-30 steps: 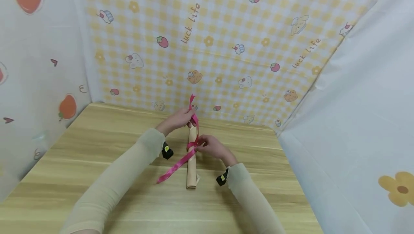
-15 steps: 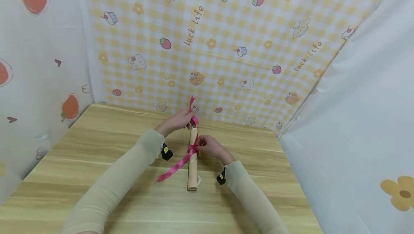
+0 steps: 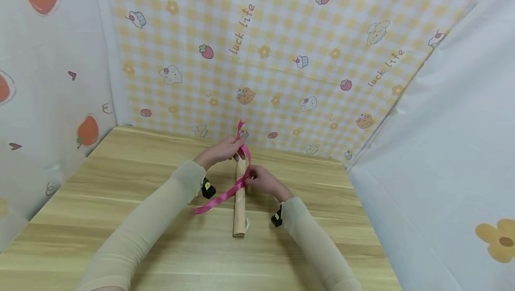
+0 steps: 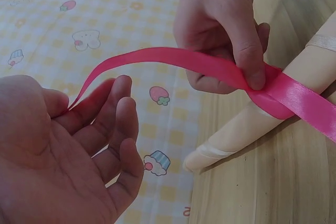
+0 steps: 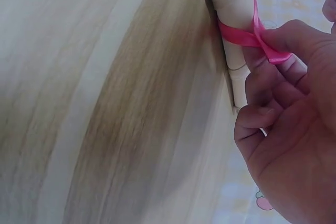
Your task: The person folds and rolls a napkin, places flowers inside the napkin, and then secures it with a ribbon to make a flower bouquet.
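Note:
A pale tan roll (image 3: 239, 215), bound with thin clear bands, lies lengthwise on the wooden table. Pink satin ribbon (image 3: 219, 199) goes round its middle and crosses on top. My left hand (image 3: 223, 150), at the roll's far end, pinches one ribbon tail between thumb and forefinger; the other fingers are loosely bent in the left wrist view. At the crossing, my right hand (image 3: 266, 181) pinches the ribbon (image 5: 257, 40) with thumb and forefinger, right beside the roll (image 5: 233, 3). The ribbon arcs slackly between both hands (image 4: 157, 55). Its other tail slants toward the near left.
The wooden table (image 3: 181, 255) ends at a back wall of yellow checked cloth (image 3: 273, 76). White cloth walls (image 3: 450, 148) stand to the left and right. Each wrist carries a small black camera (image 3: 208, 189).
The right hand has shifted slightly away with the ribbon crossing. The ribbon between the hands now bows out to the right, and the loose tail's end has swung a little farther back.

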{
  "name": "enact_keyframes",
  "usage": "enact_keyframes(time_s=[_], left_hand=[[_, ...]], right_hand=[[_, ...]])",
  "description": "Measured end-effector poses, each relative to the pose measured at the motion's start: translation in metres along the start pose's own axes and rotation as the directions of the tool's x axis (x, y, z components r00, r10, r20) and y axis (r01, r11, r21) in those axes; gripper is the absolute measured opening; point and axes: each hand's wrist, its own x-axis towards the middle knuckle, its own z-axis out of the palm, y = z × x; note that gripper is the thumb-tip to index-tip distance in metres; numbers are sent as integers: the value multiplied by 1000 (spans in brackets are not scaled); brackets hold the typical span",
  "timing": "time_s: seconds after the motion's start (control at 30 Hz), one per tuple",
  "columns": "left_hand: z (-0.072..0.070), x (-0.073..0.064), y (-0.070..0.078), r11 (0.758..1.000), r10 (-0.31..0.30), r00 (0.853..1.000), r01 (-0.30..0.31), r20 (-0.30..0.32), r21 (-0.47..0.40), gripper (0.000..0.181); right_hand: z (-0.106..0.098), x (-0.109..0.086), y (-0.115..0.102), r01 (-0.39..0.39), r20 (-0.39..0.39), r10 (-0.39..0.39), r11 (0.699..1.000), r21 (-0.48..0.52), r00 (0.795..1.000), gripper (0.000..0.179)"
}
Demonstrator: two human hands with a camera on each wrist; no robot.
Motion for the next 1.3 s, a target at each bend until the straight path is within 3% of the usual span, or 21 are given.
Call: enact_keyframes(time_s=[0.2,0.37,0.5,0.67,1.1,1.3], left_hand=[[0,-2,0,1000,2,1000,-3,12,25,62],[1,-2,-2,999,14,1000,-15,22,33,61],[1,2,-8,999,20,999,-21,27,29,59],[3,3,-10,1000,5,999,-6,48,24,58],[1,-1,-8,999,16,998,-18,58,37,57],[0,0,-16,997,27,997,-33,77,73,57]], right_hand=[[-3,0,1,-30,90,22,996,85,996,12],[-7,-4,0,-90,202,64,989,121,977,24],[-4,-5,3,-102,240,66,985,142,969,23],[0,-5,3,-116,222,84,984,134,971,14],[-1,-2,-9,-166,207,146,983,81,967,25],[-2,0,-9,-101,112,92,992,73,989,21]])
